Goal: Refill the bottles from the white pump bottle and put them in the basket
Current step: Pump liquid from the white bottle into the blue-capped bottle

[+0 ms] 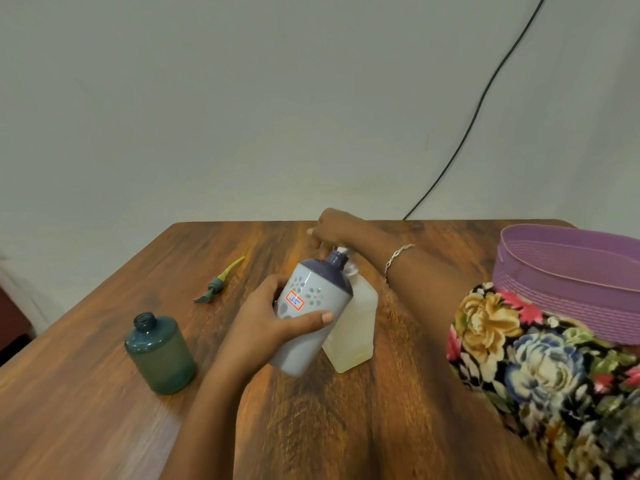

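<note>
My left hand [273,320] grips a light grey bottle [313,306] with a dark blue shoulder and open neck, tilted toward the white pump bottle [356,323], which stands just behind it. My right hand [334,228] rests on top of the white bottle's pump head, fingers curled over it; the pump itself is mostly hidden by the hand and the grey bottle's neck. A dark teal bottle [161,353] stands uncapped at the left. Its pump cap [216,284] with a yellow tube lies on the table behind it. The purple basket [554,268] sits at the right.
The wooden table [346,427] ends at a pale wall behind. A black cable [478,109] runs down the wall to the table's back edge. My floral sleeve [540,368] covers the basket's near side.
</note>
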